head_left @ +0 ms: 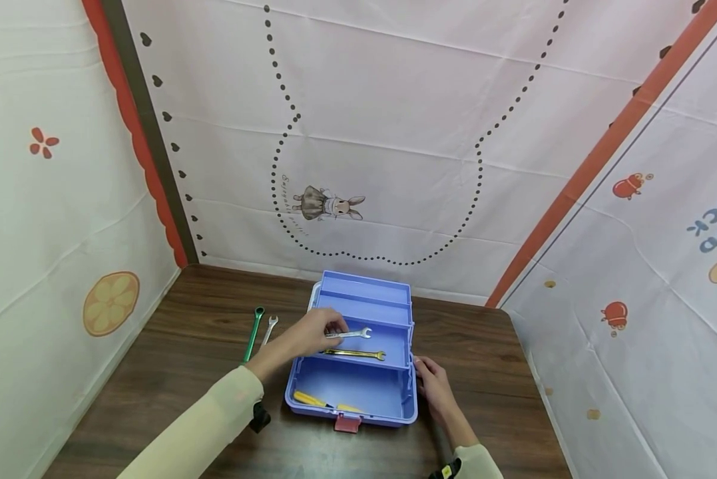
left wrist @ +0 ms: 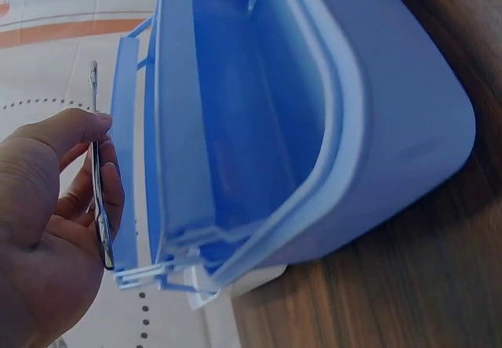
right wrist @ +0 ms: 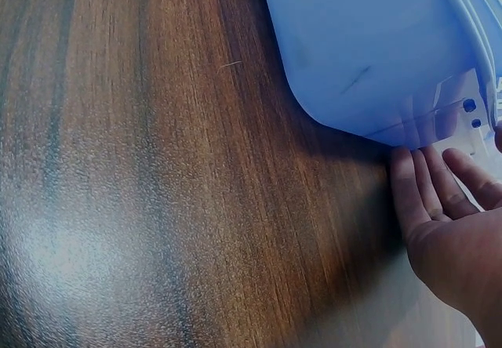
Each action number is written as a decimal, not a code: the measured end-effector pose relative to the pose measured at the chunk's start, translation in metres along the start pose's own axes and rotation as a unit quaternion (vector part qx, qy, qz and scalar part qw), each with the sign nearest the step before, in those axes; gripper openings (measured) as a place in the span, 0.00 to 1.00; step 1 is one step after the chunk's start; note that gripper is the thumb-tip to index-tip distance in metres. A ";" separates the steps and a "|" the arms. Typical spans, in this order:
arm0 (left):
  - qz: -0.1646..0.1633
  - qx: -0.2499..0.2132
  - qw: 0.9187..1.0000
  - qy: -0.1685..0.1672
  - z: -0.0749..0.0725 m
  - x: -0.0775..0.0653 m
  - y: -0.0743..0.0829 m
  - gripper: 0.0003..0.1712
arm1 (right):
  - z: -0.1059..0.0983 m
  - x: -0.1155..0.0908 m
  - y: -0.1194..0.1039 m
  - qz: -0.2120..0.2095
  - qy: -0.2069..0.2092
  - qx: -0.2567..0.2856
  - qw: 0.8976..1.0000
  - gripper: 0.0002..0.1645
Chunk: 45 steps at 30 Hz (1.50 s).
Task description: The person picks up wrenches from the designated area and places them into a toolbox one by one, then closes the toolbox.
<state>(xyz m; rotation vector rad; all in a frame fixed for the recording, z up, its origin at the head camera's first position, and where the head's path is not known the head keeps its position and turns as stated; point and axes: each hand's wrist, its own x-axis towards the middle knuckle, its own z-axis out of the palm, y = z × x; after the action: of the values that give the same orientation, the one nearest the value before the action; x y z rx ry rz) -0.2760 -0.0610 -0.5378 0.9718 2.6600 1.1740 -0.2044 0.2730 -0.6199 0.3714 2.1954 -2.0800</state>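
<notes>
My left hand point(head_left: 315, 332) pinches a silver wrench point(head_left: 358, 332) between thumb and fingers, above the middle tray of an open blue toolbox point(head_left: 358, 420). In the left wrist view the wrench point(left wrist: 97, 175) is seen edge-on, beside the tiers. A gold wrench point(head_left: 361, 354) lies in that tray, below the held one. Yellow-handled tools point(head_left: 310, 398) lie in the toolbox's bottom compartment. My right hand point(head_left: 435, 386) touches the toolbox's right side. In the right wrist view its fingers point(right wrist: 404, 172) reach along the toolbox wall near the back corner, fairly straight.
Left of the toolbox, a green wrench point(head_left: 253, 332) and another silver wrench point(head_left: 271, 327) lie on the dark wooden table point(head_left: 472, 346). A red latch point(head_left: 347, 424) hangs at the toolbox front. Printed white cloth walls point(head_left: 382, 159) border the table at the back and sides.
</notes>
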 end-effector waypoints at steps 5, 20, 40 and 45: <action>0.012 -0.007 1.000 -0.001 0.012 0.006 0.001 0.06 | -0.001 0.000 0.001 0.001 0.000 -0.003 1.000 0.24; 0.011 0.011 1.000 -0.022 0.037 0.015 -0.002 0.05 | 0.000 0.000 0.001 0.004 -0.004 0.007 1.000 0.22; 0.001 0.017 1.000 -0.021 0.047 0.017 -0.009 0.06 | -0.002 0.000 0.000 0.001 -0.009 0.009 1.000 0.23; -0.004 0.027 0.999 -0.021 0.046 0.016 -0.008 0.06 | -0.001 -0.002 -0.001 0.000 -0.011 0.009 1.000 0.24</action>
<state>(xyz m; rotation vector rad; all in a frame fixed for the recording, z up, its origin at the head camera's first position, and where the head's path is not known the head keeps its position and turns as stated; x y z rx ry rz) -0.2785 -0.0258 -0.5728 0.9827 2.6742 1.0730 -0.2022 0.2737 -0.6180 0.3478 2.1653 -2.0952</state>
